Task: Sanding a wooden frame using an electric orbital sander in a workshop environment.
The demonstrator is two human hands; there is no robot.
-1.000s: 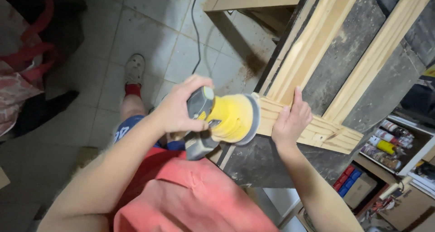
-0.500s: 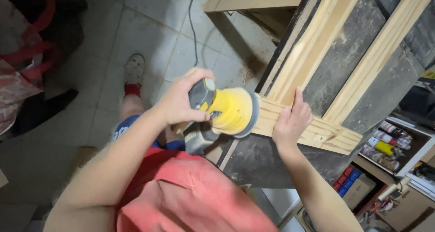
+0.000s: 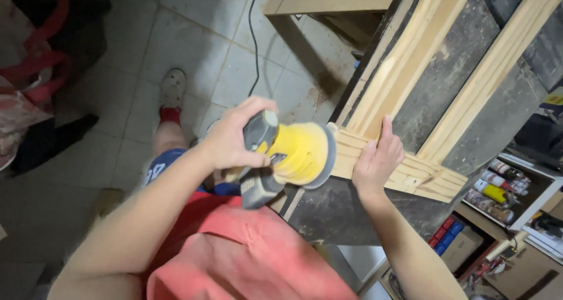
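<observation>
While the left hand [image 3: 234,139] gripped the yellow round sander [image 3: 296,153], the right hand [image 3: 378,156] pressed flat, fingers together, on the pale wooden frame [image 3: 410,171]. Coloured spray cans [image 3: 495,185] lay shelved lower right.

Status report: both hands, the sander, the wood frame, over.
Left hand gripping yellow sander, pad against the wood frame end. Right hand flat on frame, steadying. Power cord trails across floor, apart from the pad.

Single head view, looking steeply down, close over workbench [image 3: 352,212] edge and floor [image 3: 193,36]
</observation>
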